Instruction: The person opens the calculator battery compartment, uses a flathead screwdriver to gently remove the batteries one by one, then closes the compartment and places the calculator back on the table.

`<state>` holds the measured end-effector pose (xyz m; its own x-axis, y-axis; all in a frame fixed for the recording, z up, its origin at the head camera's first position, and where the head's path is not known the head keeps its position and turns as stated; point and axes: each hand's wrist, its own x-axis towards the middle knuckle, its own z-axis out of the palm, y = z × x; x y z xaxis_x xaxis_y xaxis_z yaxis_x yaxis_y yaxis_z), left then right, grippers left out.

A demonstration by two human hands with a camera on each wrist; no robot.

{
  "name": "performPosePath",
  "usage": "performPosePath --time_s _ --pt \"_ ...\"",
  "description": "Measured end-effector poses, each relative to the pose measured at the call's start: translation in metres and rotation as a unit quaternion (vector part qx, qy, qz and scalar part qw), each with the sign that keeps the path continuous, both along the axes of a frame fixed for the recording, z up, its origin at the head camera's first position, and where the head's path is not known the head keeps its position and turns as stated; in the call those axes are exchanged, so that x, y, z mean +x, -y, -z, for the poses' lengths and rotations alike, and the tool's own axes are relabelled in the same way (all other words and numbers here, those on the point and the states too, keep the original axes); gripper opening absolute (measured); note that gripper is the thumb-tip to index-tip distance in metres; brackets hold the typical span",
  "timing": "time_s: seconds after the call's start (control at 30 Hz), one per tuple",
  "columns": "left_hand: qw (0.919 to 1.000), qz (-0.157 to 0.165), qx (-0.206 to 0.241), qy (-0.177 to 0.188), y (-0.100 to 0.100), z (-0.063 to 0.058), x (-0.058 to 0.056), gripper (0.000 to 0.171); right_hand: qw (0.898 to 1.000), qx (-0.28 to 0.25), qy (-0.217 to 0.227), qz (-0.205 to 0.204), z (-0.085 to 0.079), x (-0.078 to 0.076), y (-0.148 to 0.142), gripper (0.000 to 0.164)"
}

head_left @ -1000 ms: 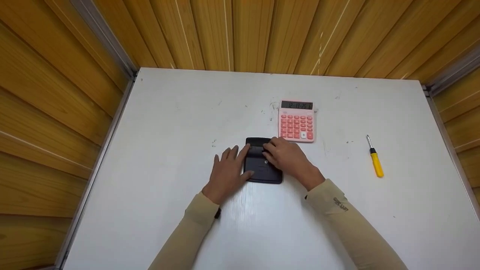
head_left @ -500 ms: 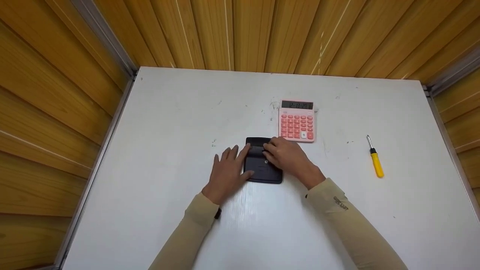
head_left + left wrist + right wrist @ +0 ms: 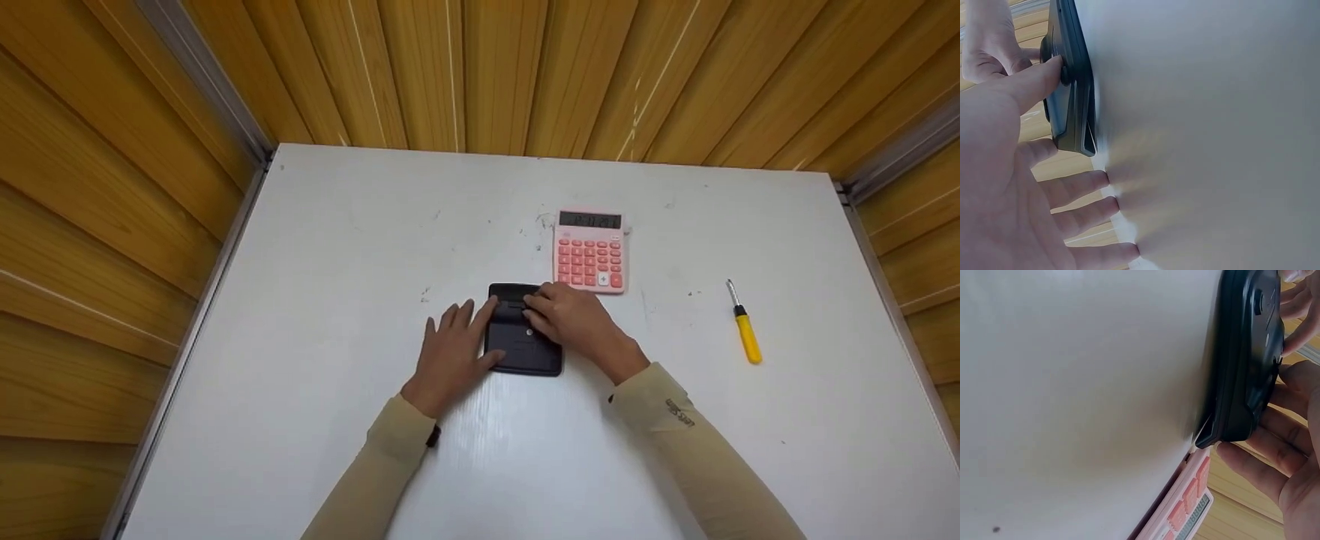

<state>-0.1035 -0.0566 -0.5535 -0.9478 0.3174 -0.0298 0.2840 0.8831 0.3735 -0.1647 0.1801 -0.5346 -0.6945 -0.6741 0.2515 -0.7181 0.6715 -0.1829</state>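
We find the left hand (image 3: 452, 352) spread, thumb and index touching the black device (image 3: 523, 355). The right hand (image 3: 577, 316), fingers curled, grips it toward the table's (image 3: 337, 262) far edge.

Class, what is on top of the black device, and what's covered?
The left hand and right hand touch the top of the black device. A pale dot shows; whatever the hands cover cannot be seen.

White table (image 3: 337, 240). On it, pink calculator (image 3: 590, 255), face up, dark display (image 3: 590, 220) too small to read, single white key (image 3: 603, 279). Well apart to right, yellow-handled screwdriver (image 3: 744, 324), lying tip away. Around table, wood-grain walls (image 3: 495, 75), grey metal strips (image 3: 208, 79) at corners.
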Motion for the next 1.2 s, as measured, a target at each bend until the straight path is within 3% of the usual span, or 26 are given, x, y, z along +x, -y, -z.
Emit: performPosePath --time_s 0.4,0.63,0.97,1.2 --pt "1.0000 0.001 0.002 -0.001 0.002 0.000 0.002 0.085 0.999 -0.024 -0.044 -0.014 0.007 -0.001 0.005 0.023" --pt "0.9997 0.009 -0.007 -0.024 0.003 0.002 0.002 0.084 0.998 -0.019 -0.063 -0.016 0.010 -0.003 0.005 0.023" --pt "0.9998 0.006 -0.006 -0.016 0.003 0.001 0.001 0.084 0.998 0.031 -0.033 -0.036 0.001 -0.004 0.003 0.018" --pt "1.0000 0.002 0.000 0.003 0.002 0.001 0.001 0.085 0.999 0.024 -0.032 -0.026 -0.001 -0.002 0.005 0.009"
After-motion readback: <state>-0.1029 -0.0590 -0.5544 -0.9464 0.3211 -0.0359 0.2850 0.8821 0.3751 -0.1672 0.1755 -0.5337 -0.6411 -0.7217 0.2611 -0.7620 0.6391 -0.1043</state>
